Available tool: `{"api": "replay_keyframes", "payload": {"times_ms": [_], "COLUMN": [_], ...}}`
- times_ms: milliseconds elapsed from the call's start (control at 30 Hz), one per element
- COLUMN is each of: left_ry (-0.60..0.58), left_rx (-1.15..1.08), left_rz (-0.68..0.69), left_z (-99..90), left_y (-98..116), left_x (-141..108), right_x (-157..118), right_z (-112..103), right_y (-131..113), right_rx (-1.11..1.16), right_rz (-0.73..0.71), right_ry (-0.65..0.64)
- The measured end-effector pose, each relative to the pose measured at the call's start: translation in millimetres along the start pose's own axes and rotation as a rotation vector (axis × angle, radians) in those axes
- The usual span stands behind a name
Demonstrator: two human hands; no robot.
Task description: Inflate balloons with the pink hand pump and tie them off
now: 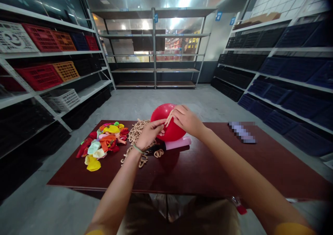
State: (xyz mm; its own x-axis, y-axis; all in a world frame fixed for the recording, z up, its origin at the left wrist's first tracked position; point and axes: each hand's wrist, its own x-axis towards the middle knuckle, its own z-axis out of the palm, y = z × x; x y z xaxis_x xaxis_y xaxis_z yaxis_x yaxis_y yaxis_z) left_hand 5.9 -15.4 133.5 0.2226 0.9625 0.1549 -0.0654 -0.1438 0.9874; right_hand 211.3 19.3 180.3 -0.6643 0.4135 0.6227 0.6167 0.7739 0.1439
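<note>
A round, inflated red balloon (158, 113) is just beyond my hands, above the table's middle. My right hand (186, 119) is closed, pinching a beige elastic-looking band (169, 118) in front of the balloon. The fingers of my left hand (152, 132) are pinched together at the band's lower end. Whether the balloon's neck is also between my fingers is hidden. Below lies a hand pump with a pink tube (179, 143) and a black end. A heap of beige bands (137, 129) is beside my left wrist, and a few loose ones (158, 153) lie by the pump.
Deflated balloons in many colours (106, 141) are piled on the left of the dark red table (208, 172). A pixelated flat object (241, 132) lies at the right. Shelves with crates (41, 37) line both sides, and a metal rack (154, 61) stands at the back.
</note>
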Motion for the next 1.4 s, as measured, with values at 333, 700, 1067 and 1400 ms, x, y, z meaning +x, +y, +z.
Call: {"api": "replay_keyframes", "payload": {"times_ms": [333, 700, 1067, 1400], "left_ry": [-0.067, -0.048, 0.069, 0.088], "left_rx": [-0.099, 0.731, 0.452, -0.297], "left_rz": [-0.053, 0.269, 0.179, -0.095], "left_z": [-10.9, 2.4, -2.0, -8.9], "left_y": [-3, 6, -19, -27], "left_x": [0, 1, 4, 0], "right_x": [6, 30, 34, 9], "right_z": [0, -5, 10, -5], "right_y": [4, -7, -7, -4], "right_rx": [0.353, 0.236, 0.334, 0.258], "right_rz": [0.1, 0.205, 0.191, 0.022], "right_ry": [-0.055, -0.284, -0.204, -0.18]}}
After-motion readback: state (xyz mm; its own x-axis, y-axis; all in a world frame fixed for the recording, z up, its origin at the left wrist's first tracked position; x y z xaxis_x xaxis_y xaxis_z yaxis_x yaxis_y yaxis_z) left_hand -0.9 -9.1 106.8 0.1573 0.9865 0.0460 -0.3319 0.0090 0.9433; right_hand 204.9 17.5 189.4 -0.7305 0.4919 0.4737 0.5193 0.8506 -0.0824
